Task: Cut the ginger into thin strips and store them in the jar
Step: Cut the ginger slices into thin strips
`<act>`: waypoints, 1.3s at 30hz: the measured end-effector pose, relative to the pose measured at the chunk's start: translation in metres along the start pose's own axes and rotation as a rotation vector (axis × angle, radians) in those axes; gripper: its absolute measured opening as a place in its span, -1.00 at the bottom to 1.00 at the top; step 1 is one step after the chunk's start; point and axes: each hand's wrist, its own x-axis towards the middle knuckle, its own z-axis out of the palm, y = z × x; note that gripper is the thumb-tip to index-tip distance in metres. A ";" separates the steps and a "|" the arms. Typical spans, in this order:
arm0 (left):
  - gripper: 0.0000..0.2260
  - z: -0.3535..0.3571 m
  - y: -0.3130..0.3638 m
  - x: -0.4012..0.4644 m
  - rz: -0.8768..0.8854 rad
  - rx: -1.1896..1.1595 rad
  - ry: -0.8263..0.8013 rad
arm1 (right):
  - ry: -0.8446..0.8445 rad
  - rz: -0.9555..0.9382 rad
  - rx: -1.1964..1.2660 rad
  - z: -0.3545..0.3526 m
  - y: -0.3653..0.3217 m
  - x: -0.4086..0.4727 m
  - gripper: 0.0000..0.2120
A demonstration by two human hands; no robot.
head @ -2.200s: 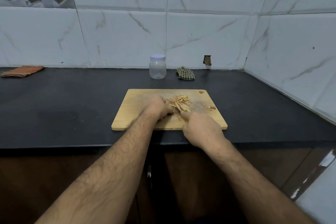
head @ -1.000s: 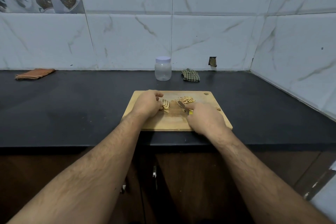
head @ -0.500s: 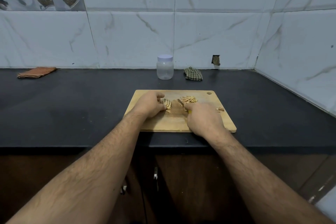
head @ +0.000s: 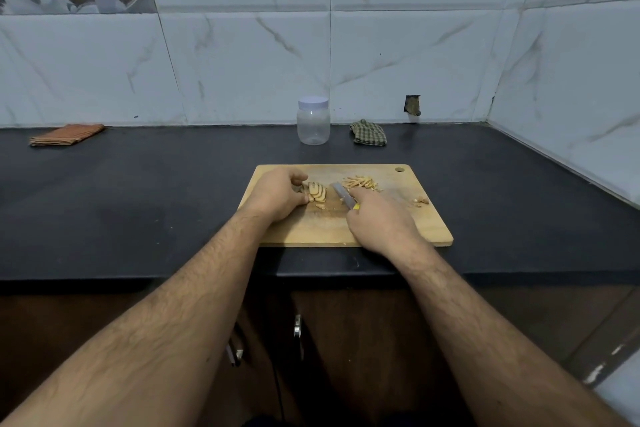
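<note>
Fingers (head: 300,179) steadying ginger slices (head: 317,192), one knife (head: 343,195) (right hand (head: 377,224)), one jar (head: 313,120)

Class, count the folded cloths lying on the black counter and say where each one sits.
2. An orange cloth lies at the far left by the wall. A green checked cloth lies just right of the jar, behind the cutting board. None appears hidden.

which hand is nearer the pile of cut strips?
Right. The right hand sits just below the strip pile, its knife beside it. The left hand is further left, holding ginger slices.
</note>
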 end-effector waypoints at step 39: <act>-0.81 0.017 0.036 -0.025 0.049 -0.081 -0.170 | 0.000 -0.036 -0.160 -0.019 0.002 -0.036 -0.51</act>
